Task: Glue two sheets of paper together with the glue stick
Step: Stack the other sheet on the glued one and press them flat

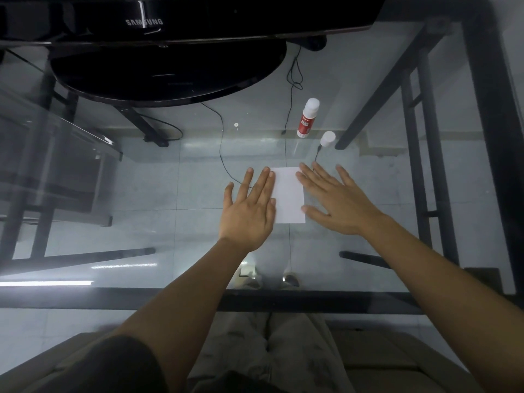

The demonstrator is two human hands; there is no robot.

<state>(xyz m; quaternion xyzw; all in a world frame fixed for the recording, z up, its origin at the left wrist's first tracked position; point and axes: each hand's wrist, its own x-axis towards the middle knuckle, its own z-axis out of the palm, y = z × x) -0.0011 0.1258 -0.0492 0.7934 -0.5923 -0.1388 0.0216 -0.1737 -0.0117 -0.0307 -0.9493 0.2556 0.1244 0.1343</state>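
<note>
A white sheet of paper (288,195) lies flat on the glass table; whether a second sheet lies under it I cannot tell. My left hand (249,211) rests flat with fingers spread along the paper's left edge, its fingertips overlapping that edge. My right hand (334,199) lies flat and spread on the paper's right edge, covering part of it. Beyond the paper stands the glue stick (307,118), white with a red label. Its white cap (328,139) stands apart, just to the right and nearer to me.
A black monitor (175,21) on a round black base (170,78) fills the far left and middle of the glass table (141,194). Black cables and the table's black frame show through the glass. The table's front edge (170,300) runs above my lap.
</note>
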